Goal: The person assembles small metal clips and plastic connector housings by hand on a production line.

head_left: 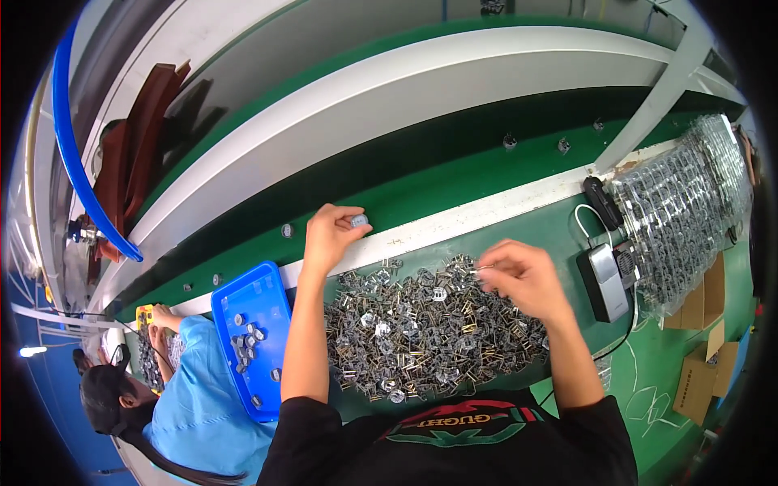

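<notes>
Bright, even overhead light — soft shadows under the hands, glints on the metal parts [421, 324] and plastic bag [685, 202]. Fisheye bends edges; black corners; slight blur at the rim.

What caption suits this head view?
Left hand pinches a small round part; right hand picks from the metal clip pile.

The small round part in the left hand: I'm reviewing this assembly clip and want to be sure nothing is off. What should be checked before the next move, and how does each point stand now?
1. Left hand grips the small round part at its fingertips: ok.
2. Right hand pinches a thin metal piece: ok, though its shape cannot be told.
3. Pile of metal clips lies within reach between the forearms: ok.
4. Blue tray beside the left forearm holds a few parts, with room left: ok.
5. Part seated correctly: cannot tell.
</notes>
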A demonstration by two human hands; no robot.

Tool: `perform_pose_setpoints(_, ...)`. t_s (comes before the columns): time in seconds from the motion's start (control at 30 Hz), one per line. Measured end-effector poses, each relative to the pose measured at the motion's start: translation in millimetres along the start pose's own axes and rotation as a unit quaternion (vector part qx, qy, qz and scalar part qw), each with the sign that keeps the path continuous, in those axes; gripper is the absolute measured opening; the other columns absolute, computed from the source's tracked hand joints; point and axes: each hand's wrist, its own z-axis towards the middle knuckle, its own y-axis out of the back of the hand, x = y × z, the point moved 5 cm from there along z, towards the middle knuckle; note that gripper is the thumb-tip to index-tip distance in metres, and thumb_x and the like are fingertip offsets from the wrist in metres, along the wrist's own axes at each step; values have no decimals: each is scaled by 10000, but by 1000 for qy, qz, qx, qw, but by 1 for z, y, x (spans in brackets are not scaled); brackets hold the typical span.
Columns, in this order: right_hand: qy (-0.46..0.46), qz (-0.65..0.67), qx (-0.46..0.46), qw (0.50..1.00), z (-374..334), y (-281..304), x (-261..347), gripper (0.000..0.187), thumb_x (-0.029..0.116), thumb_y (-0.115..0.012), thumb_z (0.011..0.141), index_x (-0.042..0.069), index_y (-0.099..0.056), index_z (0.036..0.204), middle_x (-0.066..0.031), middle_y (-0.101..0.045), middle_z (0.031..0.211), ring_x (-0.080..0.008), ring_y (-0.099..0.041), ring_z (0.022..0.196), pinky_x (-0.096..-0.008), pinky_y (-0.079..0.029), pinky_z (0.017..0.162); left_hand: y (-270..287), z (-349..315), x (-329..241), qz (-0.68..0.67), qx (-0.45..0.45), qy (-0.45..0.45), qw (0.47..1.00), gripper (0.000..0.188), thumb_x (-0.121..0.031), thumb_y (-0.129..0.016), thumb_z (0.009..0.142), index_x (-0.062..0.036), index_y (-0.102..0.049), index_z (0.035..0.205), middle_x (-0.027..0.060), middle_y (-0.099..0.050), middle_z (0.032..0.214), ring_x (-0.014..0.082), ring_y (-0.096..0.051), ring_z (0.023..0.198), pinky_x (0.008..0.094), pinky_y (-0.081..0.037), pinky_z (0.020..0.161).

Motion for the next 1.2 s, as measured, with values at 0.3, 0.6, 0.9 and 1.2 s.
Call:
perform_pose_setpoints(0.3,330,-232,-76,912,7,-51,57,124,10,-702,772,38,-683,892,-43,-627,862,-171,-610,612,-280,-482,509,-36,-84,-110,-434,129,35,891,435,168,-690,711,46,-641,1126,75,-592,963,124,-631,824,236,-564,778)
perform_pose_setpoints(0.6,339,-368,-41,865,-6,-56,65,139,24,-671,700,58,-617,824,-16,-526,768,-161,-576,596,-292,-440,429,-35,-99,-116,-370,115,7,922,441,144,-677,727,1,-656,1144,56,-576,898,121,-640,832,225,-556,748)
perform_pose_setpoints(0.9,374,-397,-96,833,-14,-51,56,275,22,-622,682,18,-620,957,-35,-573,840,-196,-614,693,-312,-501,538,-37,-86,-115,-446,135,48,883,339,132,-668,769,25,-677,1090,87,-647,958,114,-630,815,216,-530,748)
perform_pose_setpoints(1.2,-12,-533,-180,827,-33,62,12,194,234,-672,831,43,-673,797,-131,-606,744,-335,-607,701,-427,-476,607,-21,103,-7,-135,-54,75,987,243,-68,-669,806,4,-693,1036,87,-689,867,132,-623,760,252,-497,717)
